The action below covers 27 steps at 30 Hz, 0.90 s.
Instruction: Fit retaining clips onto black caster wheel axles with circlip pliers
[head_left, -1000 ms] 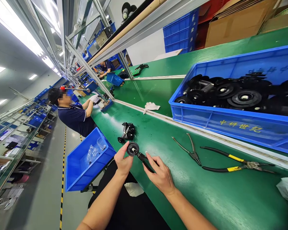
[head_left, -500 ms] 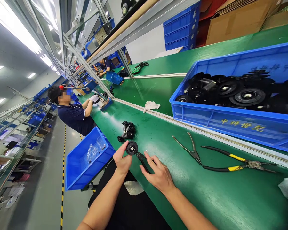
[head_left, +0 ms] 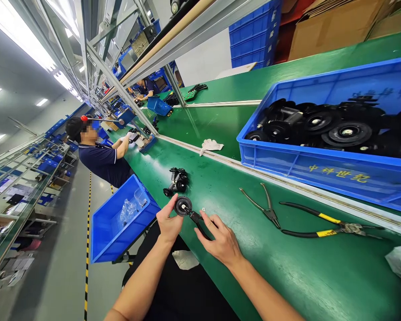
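My left hand (head_left: 169,221) grips a round black wheel (head_left: 182,205) by its edge, its face turned towards me. A pale metal shaft end shows at the wheel's centre. My right hand (head_left: 220,240) is closed around the dark handles of a pair of pliers (head_left: 197,218), whose tips touch the middle of the wheel. Just beyond the right fingers, a tiny white ring (head_left: 203,209) lies on the green table. Behind the wheel stands a small cluster of black wheeled parts (head_left: 177,180).
A blue crate (head_left: 287,167) of black wheels stands at the right. Small pliers (head_left: 265,209) and larger yellow-black pliers (head_left: 324,225) lie before it, with a white glove (head_left: 211,146) farther back. A blue bin (head_left: 103,240) sits at the left, near a co-worker (head_left: 100,156).
The camera view has shifted slightly. Both hands keep their hold, and the plier tips stay at the wheel's centre.
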Each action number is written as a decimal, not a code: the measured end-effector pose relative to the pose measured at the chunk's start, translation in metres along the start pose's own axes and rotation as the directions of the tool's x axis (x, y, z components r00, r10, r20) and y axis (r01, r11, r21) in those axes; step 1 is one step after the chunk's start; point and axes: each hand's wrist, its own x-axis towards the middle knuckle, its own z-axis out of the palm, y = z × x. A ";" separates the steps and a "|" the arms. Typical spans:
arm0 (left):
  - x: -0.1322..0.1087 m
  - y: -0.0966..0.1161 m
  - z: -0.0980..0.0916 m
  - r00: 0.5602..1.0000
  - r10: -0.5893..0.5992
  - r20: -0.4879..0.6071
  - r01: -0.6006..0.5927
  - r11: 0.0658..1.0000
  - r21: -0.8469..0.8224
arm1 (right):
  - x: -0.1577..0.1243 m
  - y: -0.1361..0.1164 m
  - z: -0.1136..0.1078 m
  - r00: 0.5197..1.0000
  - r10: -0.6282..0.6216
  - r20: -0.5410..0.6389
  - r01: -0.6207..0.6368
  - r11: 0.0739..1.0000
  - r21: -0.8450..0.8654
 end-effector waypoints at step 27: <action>0.006 0.015 0.000 0.997 -0.054 0.047 0.055 0.998 -0.010 | -0.003 0.009 0.003 0.996 -0.019 -0.090 0.015 0.999 -0.049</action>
